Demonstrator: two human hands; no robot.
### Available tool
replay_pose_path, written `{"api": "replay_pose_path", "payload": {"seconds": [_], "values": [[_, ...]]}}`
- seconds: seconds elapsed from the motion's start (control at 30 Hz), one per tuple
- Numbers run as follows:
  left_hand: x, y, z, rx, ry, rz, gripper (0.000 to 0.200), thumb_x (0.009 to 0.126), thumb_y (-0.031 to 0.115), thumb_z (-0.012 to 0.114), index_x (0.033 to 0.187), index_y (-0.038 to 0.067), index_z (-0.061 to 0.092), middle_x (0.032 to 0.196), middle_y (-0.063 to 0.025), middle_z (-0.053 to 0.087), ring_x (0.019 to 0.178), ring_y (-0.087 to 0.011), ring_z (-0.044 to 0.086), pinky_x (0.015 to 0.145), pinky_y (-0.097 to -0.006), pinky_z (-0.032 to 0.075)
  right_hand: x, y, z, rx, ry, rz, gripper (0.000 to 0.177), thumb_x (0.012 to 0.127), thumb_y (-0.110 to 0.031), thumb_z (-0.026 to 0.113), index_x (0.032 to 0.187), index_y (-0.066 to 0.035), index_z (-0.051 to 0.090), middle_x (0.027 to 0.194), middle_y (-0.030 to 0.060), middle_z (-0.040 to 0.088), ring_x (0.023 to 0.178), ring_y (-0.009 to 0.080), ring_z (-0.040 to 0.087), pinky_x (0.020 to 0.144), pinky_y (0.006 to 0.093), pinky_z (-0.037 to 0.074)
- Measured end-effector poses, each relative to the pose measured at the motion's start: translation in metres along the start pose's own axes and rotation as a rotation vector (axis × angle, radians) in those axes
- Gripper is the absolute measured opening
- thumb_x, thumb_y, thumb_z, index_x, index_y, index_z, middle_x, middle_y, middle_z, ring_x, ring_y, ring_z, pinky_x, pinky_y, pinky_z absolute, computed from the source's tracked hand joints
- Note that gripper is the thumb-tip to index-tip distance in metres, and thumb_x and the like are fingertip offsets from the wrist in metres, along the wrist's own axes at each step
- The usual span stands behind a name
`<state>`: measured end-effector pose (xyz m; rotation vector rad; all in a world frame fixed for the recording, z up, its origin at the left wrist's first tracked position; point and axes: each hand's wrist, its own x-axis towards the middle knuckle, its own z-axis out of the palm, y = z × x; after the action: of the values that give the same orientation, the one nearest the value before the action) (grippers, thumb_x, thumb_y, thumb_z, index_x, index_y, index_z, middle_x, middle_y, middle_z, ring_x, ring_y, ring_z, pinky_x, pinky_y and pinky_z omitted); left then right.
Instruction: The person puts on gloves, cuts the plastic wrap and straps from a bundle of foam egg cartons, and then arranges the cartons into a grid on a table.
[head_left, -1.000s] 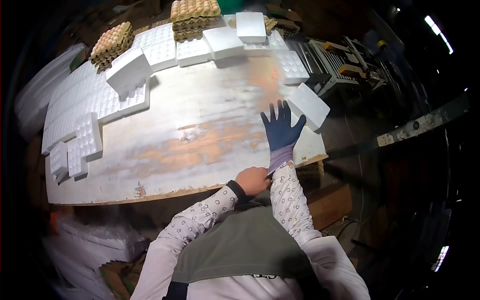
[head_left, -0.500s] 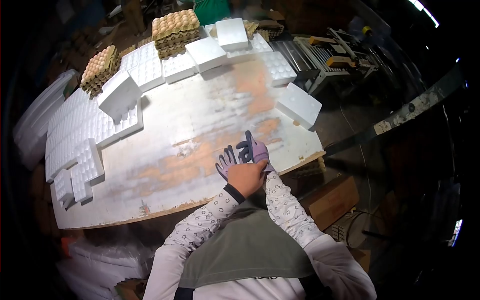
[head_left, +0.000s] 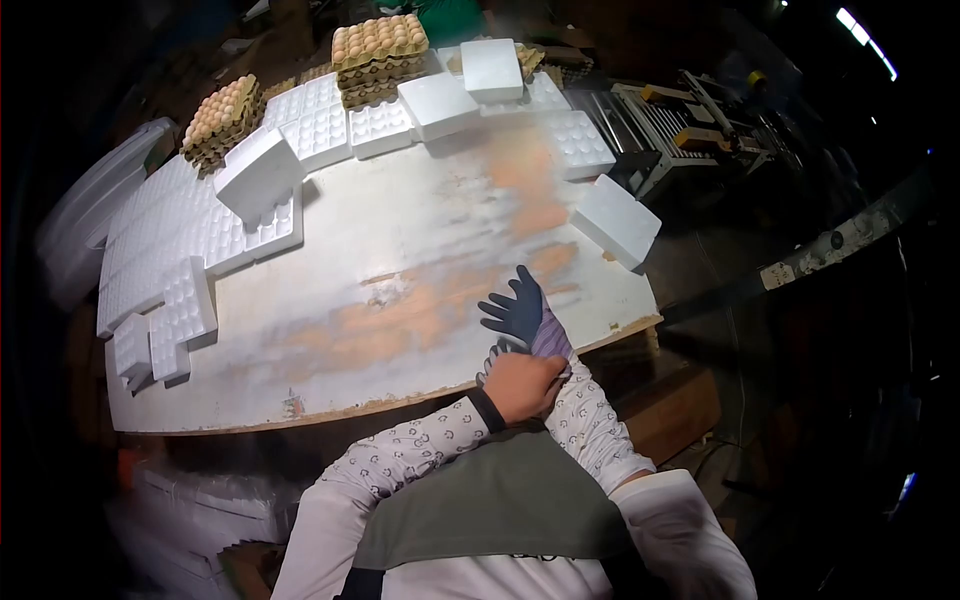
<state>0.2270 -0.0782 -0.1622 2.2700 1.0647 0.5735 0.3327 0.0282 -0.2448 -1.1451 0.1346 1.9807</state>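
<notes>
Left hand: We find the left hand (head_left: 525, 385) bare and closed, gripping the cuff of the glove at the right wrist.
Right hand: The right hand (head_left: 515, 312) is open inside the glove, fingers spread, above the table near its near edge.
Glove: We locate the glove (head_left: 549, 336) on the right hand (dark over the fingers, purple at the cuff).
Second glove: The second glove (head_left: 495, 354) shows just beyond the left hand; we cannot tell how it is held, as the hand hides part of it.
Table: We observe a white surface on the table (head_left: 350, 230), worn to orange-brown in patches, with a chipped near edge.
Foam trays: White foam trays (head_left: 150, 235) line the left edge and continue along the far edge.
Tilted tray: We see one tilted tray (head_left: 257, 172) resting on others toward the far left corner.
Foam block: A white foam block (head_left: 617, 222) lies at the right edge, well apart from both hands.
Eggs: We note two stacks of egg cartons, one (head_left: 380, 45) at the far edge and one (head_left: 220, 115) near the far left corner.
Roller conveyor: The roller conveyor (head_left: 665, 125) stands beyond the far right corner.
</notes>
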Motion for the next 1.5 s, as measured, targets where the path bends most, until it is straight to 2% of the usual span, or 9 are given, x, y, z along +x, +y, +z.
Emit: {"api": "replay_pose_path", "payload": {"seconds": [0.1, 0.23, 0.37, 0.6, 0.97, 1.07, 1.2, 1.3, 1.5], "values": [[0.000, -0.024, -0.003, -0.077, 0.120, -0.019, 0.022, 0.093, 0.030, 0.062, 0.103, 0.012, 0.066, 0.070, -0.0117, 0.065, 0.065, -0.0295, 0.065, 0.058, -0.0422, 0.049, 0.119, -0.006, -0.093, 0.525, -0.354, 0.319, 0.043, 0.082, -0.027, 0.070, 0.116, -0.001, 0.065, 0.109, 0.0214, 0.067, 0.105, 0.0298, 0.066, 0.092, 0.0471, 0.054], [-0.021, -0.082, -0.007, -1.486, 0.145, -0.698, 0.015, 0.090, 0.013, 0.059, 0.103, 0.007, 0.061, 0.077, -0.0009, 0.056, 0.067, -0.0114, 0.055, 0.061, -0.0264, 0.045, 0.027, -0.008, -0.034, -0.054, -0.213, -0.344, 0.032, 0.088, -0.009, 0.063, 0.119, -0.002, 0.062, 0.113, 0.0130, 0.067, 0.107, 0.0261, 0.065, 0.095, 0.0400, 0.053], [-0.069, -0.103, -0.030, -1.540, 0.423, -0.794, 0.008, 0.095, 0.005, 0.058, 0.102, 0.007, 0.062, 0.084, 0.0008, 0.055, 0.076, -0.0072, 0.053, 0.065, -0.0230, 0.044, -0.040, -0.001, -0.005, -0.473, -0.048, -0.600, 0.036, 0.095, -0.020, 0.060, 0.126, -0.003, 0.059, 0.124, 0.0101, 0.063, 0.110, 0.0245, 0.064, 0.097, 0.0362, 0.051], [-0.119, -0.107, 0.008, -0.898, 0.960, -0.743, 0.019, 0.093, 0.019, 0.068, 0.097, 0.002, 0.062, 0.079, -0.0011, 0.058, 0.074, -0.0082, 0.055, 0.067, -0.0229, 0.046, -0.037, 0.114, 0.014, -1.378, -0.646, -0.240, 0.023, 0.088, -0.017, 0.072, 0.099, 0.002, 0.065, 0.076, 0.0035, 0.065, 0.061, 0.0085, 0.059, 0.054, 0.0227, 0.046], [-0.299, -0.044, 0.038, 0.058, 1.247, -1.221, 0.026, 0.073, 0.004, 0.069, 0.092, 0.010, 0.054, 0.085, -0.0105, 0.062, 0.076, -0.0356, 0.061, 0.064, -0.0424, 0.047, -0.072, 0.227, 0.078, -1.695, -1.432, -0.354, 0.015, 0.092, -0.012, 0.058, 0.104, -0.003, 0.061, 0.084, 0.0060, 0.060, 0.066, 0.0105, 0.055, 0.057, 0.0258, 0.043], [-0.361, -0.079, 0.123, -0.310, 1.626, -1.603, 0.019, 0.082, 0.010, 0.070, 0.079, 0.009, 0.051, 0.063, 0.0004, 0.047, 0.059, -0.0174, 0.051, 0.054, -0.0327, 0.041, -0.085, 0.289, 0.067, -1.665, -1.438, 0.217, 0.022, 0.089, -0.017, 0.060, 0.107, -0.004, 0.058, 0.080, 0.0077, 0.059, 0.072, 0.0223, 0.061, 0.064, 0.0374, 0.048], [-0.359, 0.007, 0.091, -2.244, 1.780, -0.733, 0.045, 0.101, 0.041, 0.042, 0.063, 0.017, 0.038, 0.051, 0.0051, 0.031, 0.039, -0.0083, 0.025, 0.037, -0.0248, 0.019, -0.084, 0.342, 0.089, -2.339, -1.569, -0.512, 0.035, 0.082, -0.035, 0.070, 0.099, -0.010, 0.053, 0.091, 0.0132, 0.068, 0.090, 0.0366, 0.066, 0.073, 0.0468, 0.051], [-0.372, 0.033, 0.068, -2.270, 1.745, 0.109, 0.038, 0.101, 0.027, 0.039, 0.065, 0.015, 0.041, 0.051, 0.0041, 0.036, 0.040, -0.0092, 0.029, 0.039, -0.0256, 0.025, -0.074, 0.377, 0.068, -2.277, -1.585, -0.405, 0.036, 0.083, -0.039, 0.068, 0.101, -0.011, 0.053, 0.090, 0.0130, 0.069, 0.090, 0.0360, 0.067, 0.074, 0.0470, 0.051], [-0.472, -0.025, 0.125, -1.637, 2.414, 0.115, 0.027, 0.100, 0.027, 0.047, 0.083, 0.010, 0.060, 0.081, -0.0069, 0.065, 0.077, -0.0239, 0.062, 0.076, -0.0400, 0.053, -0.112, 0.429, 0.065, -2.043, -2.003, -0.400, 0.029, 0.086, -0.032, 0.066, 0.102, -0.011, 0.053, 0.088, 0.0146, 0.067, 0.085, 0.0377, 0.066, 0.070, 0.0473, 0.050]]}}
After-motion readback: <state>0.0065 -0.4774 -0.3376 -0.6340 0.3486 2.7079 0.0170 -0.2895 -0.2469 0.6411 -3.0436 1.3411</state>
